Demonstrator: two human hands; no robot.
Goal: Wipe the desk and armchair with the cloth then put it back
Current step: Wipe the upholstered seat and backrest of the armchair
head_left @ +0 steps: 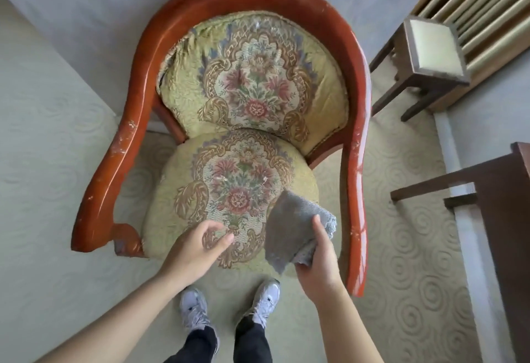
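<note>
Right hand (317, 262) clamps grey, nubbly cloth (292, 230) — bunched, above front-right of armchair (246, 162) seat. Left hand (195, 248) empty, fingers loosely curled, over floral woven upholstery — glossy reddish wood frame.

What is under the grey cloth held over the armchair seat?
The right hand holds the grey cloth above the front right of the floral seat cushion. Patterned fabric shows all around it; the patch directly beneath is covered, so I cannot tell whether they touch.
</note>
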